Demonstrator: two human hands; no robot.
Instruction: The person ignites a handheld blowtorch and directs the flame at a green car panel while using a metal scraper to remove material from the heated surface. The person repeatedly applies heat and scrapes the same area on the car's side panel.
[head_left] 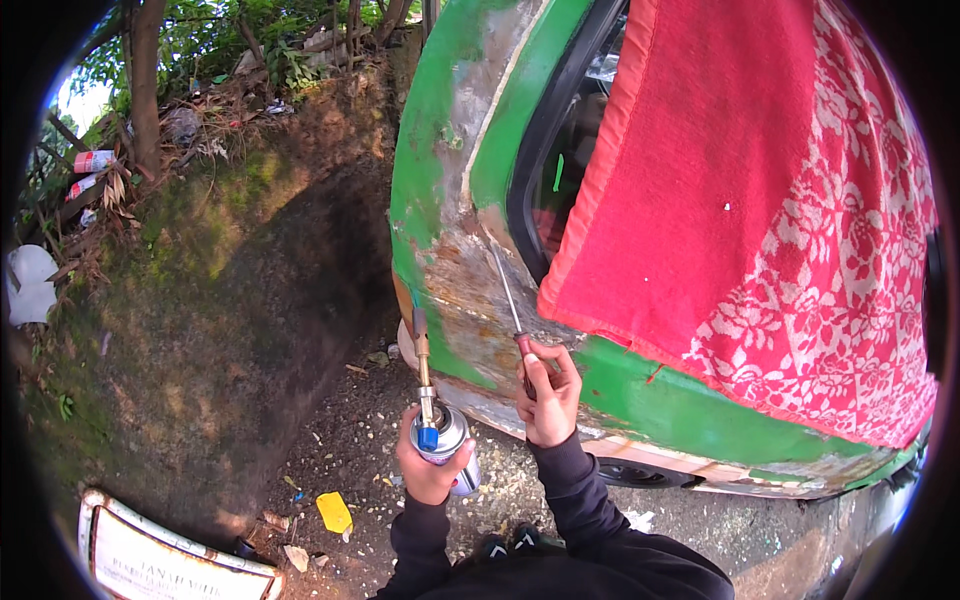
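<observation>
My left hand [430, 467] is closed around the gas can of a blowtorch [424, 372], which has a brass tube, a dark nozzle and a blue knob. The nozzle points away from me, beside the car's edge; whether a flame burns I cannot tell. In my right hand [552, 395] is a screwdriver [507, 285] with a dark red handle and a long thin shaft. Its tip meets, or nearly meets, the scraped panel below the window corner. The car body [440, 190] is green, with bare, brownish and grey patches and a pale seam line.
A red towel with a white flower pattern [700, 190] hangs over the car's window and side. To the left rises a mossy earth bank [210, 280] with litter and trees. A white framed sign [170, 555] and a yellow scrap [334, 512] lie at lower left.
</observation>
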